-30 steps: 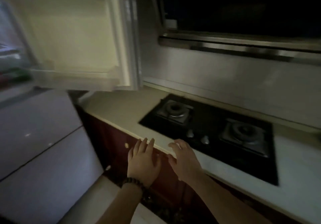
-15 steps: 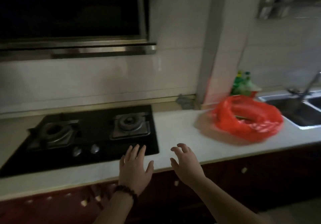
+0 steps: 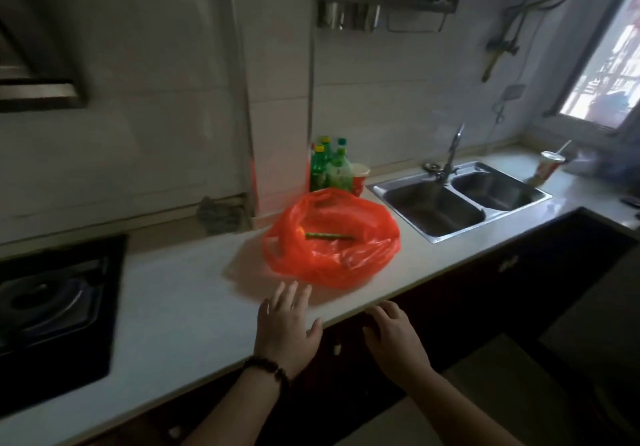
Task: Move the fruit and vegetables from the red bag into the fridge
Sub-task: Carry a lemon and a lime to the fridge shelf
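Both empty hands, left hand (image 3: 285, 329) and right hand (image 3: 393, 336), fingers spread, at the desk's (image 3: 180, 307) front edge near the red bag (image 3: 332, 237).

Dim tiled kitchen: white bench (image 3: 180, 293), double steel sink (image 3: 457, 199), black hob (image 3: 52, 303), bright window (image 3: 609, 64) at right.

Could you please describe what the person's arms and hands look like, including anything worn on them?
Both forearms are bare, with no sleeves in view. The left hand has a dark beaded bracelet around its wrist. The right hand wears nothing visible: no rings, gloves or watch.
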`<state>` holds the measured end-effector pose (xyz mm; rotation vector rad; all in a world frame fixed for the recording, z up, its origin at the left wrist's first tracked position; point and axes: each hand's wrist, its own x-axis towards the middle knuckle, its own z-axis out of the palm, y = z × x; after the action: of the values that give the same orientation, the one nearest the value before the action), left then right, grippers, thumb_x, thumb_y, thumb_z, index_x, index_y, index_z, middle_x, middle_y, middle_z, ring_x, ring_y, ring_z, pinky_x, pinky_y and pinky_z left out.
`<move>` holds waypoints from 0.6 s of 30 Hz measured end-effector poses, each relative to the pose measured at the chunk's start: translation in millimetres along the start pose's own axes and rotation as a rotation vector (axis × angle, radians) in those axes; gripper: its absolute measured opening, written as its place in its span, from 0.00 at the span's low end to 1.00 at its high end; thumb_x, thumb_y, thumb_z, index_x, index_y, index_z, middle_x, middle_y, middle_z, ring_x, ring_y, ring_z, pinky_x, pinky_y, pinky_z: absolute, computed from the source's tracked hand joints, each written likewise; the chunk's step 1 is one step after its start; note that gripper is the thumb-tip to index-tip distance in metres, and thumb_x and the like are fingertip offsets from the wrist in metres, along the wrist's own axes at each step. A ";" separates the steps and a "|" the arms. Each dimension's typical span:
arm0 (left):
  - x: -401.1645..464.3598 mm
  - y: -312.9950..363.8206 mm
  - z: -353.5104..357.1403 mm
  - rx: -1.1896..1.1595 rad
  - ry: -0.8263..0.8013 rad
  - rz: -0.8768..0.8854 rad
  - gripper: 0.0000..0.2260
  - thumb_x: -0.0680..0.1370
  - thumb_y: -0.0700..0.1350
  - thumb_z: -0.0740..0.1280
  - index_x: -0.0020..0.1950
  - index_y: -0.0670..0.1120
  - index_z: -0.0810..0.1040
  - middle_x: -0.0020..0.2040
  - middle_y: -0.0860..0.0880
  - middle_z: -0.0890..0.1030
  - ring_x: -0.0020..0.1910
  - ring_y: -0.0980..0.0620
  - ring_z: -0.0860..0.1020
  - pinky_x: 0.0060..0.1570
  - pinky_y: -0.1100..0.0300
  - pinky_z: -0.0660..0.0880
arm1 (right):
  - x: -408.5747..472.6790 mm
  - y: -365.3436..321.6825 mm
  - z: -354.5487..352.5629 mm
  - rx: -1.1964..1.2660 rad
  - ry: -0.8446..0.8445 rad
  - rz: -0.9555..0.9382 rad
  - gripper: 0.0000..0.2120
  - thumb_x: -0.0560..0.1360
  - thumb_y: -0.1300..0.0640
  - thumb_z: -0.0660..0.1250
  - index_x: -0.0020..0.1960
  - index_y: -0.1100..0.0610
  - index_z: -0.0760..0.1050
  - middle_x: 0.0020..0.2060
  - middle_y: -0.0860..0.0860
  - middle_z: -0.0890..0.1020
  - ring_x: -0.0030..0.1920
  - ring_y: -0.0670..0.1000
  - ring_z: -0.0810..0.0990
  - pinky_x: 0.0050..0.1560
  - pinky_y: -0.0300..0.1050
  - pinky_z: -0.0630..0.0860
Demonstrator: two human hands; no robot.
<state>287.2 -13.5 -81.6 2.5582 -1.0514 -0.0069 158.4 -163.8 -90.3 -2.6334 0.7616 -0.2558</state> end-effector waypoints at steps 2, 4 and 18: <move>17.6 17.3 15.5 -0.017 -0.004 0.019 0.28 0.76 0.58 0.58 0.74 0.52 0.59 0.75 0.50 0.59 0.75 0.49 0.53 0.72 0.50 0.54 | 8.8 23.9 -3.8 0.018 -0.001 0.025 0.20 0.77 0.52 0.63 0.68 0.51 0.69 0.66 0.48 0.69 0.66 0.48 0.67 0.66 0.40 0.65; 35.7 26.1 29.6 -0.011 -0.011 0.027 0.28 0.76 0.59 0.57 0.74 0.52 0.59 0.75 0.50 0.59 0.75 0.50 0.53 0.72 0.51 0.53 | 18.7 41.8 -2.8 0.040 -0.015 0.043 0.20 0.77 0.52 0.63 0.68 0.50 0.68 0.66 0.47 0.69 0.67 0.47 0.67 0.67 0.39 0.65; 182.5 29.5 118.0 0.060 -0.137 -0.010 0.33 0.75 0.60 0.59 0.76 0.53 0.49 0.77 0.49 0.52 0.75 0.48 0.47 0.73 0.47 0.48 | 172.1 90.2 30.1 -0.014 -0.158 0.011 0.35 0.74 0.46 0.66 0.75 0.47 0.53 0.76 0.52 0.53 0.75 0.54 0.53 0.73 0.50 0.57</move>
<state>381.7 -196.6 -156.7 2.6486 -1.1032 -0.1574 267.8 -318.3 -143.4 -2.6241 0.7271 -0.0383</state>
